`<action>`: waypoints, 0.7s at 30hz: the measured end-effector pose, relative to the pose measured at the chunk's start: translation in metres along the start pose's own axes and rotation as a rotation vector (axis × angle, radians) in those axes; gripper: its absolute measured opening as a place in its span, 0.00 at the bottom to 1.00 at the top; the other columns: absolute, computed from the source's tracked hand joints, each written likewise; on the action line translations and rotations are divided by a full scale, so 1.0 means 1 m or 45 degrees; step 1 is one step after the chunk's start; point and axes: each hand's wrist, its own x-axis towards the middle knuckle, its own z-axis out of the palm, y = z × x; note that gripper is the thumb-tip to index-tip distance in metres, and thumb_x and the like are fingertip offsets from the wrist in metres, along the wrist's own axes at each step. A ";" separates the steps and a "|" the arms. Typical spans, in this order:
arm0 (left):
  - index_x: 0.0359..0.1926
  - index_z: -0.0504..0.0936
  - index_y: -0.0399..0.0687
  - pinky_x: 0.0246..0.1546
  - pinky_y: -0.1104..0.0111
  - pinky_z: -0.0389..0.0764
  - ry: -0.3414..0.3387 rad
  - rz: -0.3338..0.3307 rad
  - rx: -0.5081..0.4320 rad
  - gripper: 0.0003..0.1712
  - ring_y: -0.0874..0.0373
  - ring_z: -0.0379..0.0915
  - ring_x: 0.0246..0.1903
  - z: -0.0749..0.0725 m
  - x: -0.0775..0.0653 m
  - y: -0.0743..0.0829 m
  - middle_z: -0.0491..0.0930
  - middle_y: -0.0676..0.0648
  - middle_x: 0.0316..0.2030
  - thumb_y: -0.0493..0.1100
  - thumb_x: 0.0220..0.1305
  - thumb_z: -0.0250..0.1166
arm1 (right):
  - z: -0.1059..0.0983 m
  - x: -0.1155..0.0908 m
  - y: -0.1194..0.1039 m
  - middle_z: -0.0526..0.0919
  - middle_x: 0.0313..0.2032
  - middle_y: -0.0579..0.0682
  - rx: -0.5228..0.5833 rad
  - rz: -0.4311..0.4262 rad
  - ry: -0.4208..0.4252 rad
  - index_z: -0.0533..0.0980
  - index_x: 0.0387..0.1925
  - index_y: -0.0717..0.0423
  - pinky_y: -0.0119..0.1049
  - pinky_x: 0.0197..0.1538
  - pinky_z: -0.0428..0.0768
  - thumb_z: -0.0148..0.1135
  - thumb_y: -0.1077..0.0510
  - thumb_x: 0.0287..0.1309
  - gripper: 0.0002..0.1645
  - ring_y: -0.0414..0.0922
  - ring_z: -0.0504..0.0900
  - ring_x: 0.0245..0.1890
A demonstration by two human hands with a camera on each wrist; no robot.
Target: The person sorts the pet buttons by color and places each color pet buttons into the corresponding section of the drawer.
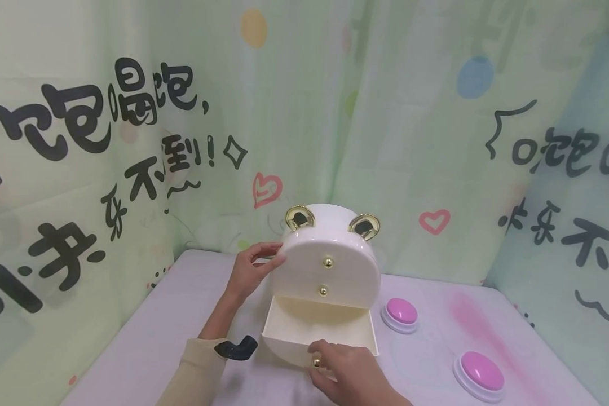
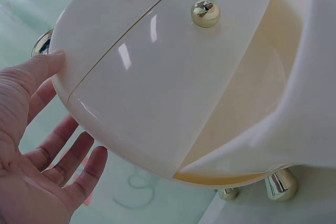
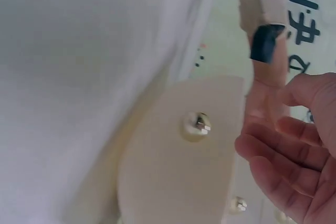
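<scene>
A white rounded drawer box (image 1: 330,254) with gold-rimmed frog eyes on top stands on the table. Its bottom drawer (image 1: 279,341) is pulled out, and its inside looks bare. Two gold knobs sit on the closed front above, one of them a round knob (image 2: 205,13). My left hand (image 1: 251,273) rests against the box's left side, thumb on the front rim and the other fingers spread along the curved side. Beside the drawer's front edge is my right hand (image 1: 350,369), its fingers loosely bent near the drawer knob (image 3: 196,126). In the right wrist view the fingers stand clear of that knob.
Two pink push buttons with white bases are on the right of the table: one button (image 1: 401,312) close to the box, another button (image 1: 482,371) nearer the front. A pale green curtain (image 1: 304,113) with writing and hearts hangs behind and along the sides.
</scene>
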 end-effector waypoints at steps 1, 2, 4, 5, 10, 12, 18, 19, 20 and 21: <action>0.56 0.86 0.45 0.46 0.69 0.82 0.000 -0.002 -0.001 0.20 0.49 0.80 0.53 0.000 0.000 0.000 0.85 0.44 0.54 0.43 0.63 0.74 | -0.004 0.002 0.000 0.86 0.26 0.36 0.027 0.005 0.034 0.78 0.41 0.48 0.22 0.29 0.77 0.80 0.57 0.43 0.22 0.29 0.82 0.24; 0.56 0.86 0.45 0.46 0.70 0.82 -0.002 -0.003 -0.002 0.20 0.49 0.80 0.53 0.000 0.000 0.000 0.85 0.44 0.54 0.42 0.63 0.74 | -0.007 0.004 0.000 0.86 0.25 0.36 0.051 0.014 0.064 0.79 0.41 0.48 0.22 0.29 0.77 0.79 0.56 0.45 0.21 0.30 0.83 0.24; 0.56 0.86 0.45 0.46 0.70 0.82 -0.003 -0.007 -0.006 0.20 0.49 0.80 0.53 0.000 0.000 0.000 0.85 0.43 0.54 0.42 0.63 0.74 | -0.015 0.007 0.000 0.86 0.26 0.37 0.077 0.012 0.127 0.80 0.42 0.48 0.23 0.30 0.78 0.78 0.56 0.49 0.19 0.31 0.83 0.25; 0.56 0.86 0.45 0.46 0.70 0.82 -0.004 -0.010 -0.007 0.20 0.49 0.80 0.53 0.000 0.000 0.000 0.85 0.43 0.54 0.42 0.63 0.74 | -0.018 0.008 0.001 0.86 0.26 0.37 0.087 0.007 0.157 0.80 0.43 0.49 0.23 0.30 0.79 0.76 0.54 0.54 0.16 0.31 0.84 0.25; 0.56 0.86 0.45 0.46 0.70 0.82 -0.001 -0.012 -0.001 0.20 0.49 0.80 0.53 0.000 0.000 0.001 0.85 0.44 0.54 0.43 0.63 0.74 | -0.033 0.012 0.010 0.87 0.26 0.38 0.071 0.001 0.299 0.81 0.44 0.53 0.22 0.29 0.79 0.58 0.45 0.73 0.16 0.33 0.84 0.25; 0.56 0.86 0.45 0.47 0.70 0.82 -0.004 -0.009 0.002 0.21 0.49 0.80 0.53 0.000 0.000 0.000 0.85 0.44 0.54 0.42 0.63 0.74 | -0.040 0.013 0.015 0.87 0.26 0.39 0.051 0.022 0.340 0.81 0.44 0.54 0.22 0.28 0.78 0.53 0.43 0.75 0.20 0.34 0.84 0.25; 0.56 0.86 0.44 0.46 0.70 0.82 -0.007 -0.001 -0.002 0.20 0.49 0.80 0.53 -0.001 0.001 -0.001 0.85 0.43 0.54 0.42 0.63 0.74 | -0.056 0.009 0.039 0.87 0.25 0.41 -0.047 0.104 0.414 0.82 0.43 0.55 0.22 0.25 0.76 0.60 0.47 0.71 0.16 0.34 0.81 0.21; 0.56 0.86 0.45 0.46 0.70 0.82 -0.007 -0.001 -0.002 0.20 0.49 0.80 0.53 -0.001 0.001 -0.001 0.85 0.44 0.54 0.43 0.63 0.74 | -0.059 0.008 0.043 0.87 0.25 0.41 -0.061 0.128 0.414 0.82 0.43 0.56 0.22 0.25 0.76 0.63 0.49 0.67 0.13 0.34 0.81 0.21; 0.56 0.86 0.45 0.46 0.71 0.82 -0.006 0.001 -0.002 0.20 0.49 0.80 0.53 -0.001 0.001 -0.001 0.85 0.44 0.54 0.43 0.63 0.74 | -0.061 0.007 0.047 0.87 0.24 0.41 -0.071 0.157 0.410 0.82 0.42 0.56 0.22 0.25 0.76 0.67 0.53 0.63 0.11 0.33 0.80 0.20; 0.56 0.86 0.45 0.46 0.71 0.82 -0.007 0.002 -0.001 0.21 0.49 0.80 0.53 -0.001 0.001 -0.001 0.85 0.43 0.54 0.43 0.63 0.74 | -0.064 0.006 0.050 0.87 0.24 0.41 -0.075 0.183 0.408 0.82 0.42 0.56 0.22 0.25 0.76 0.70 0.57 0.58 0.11 0.33 0.80 0.20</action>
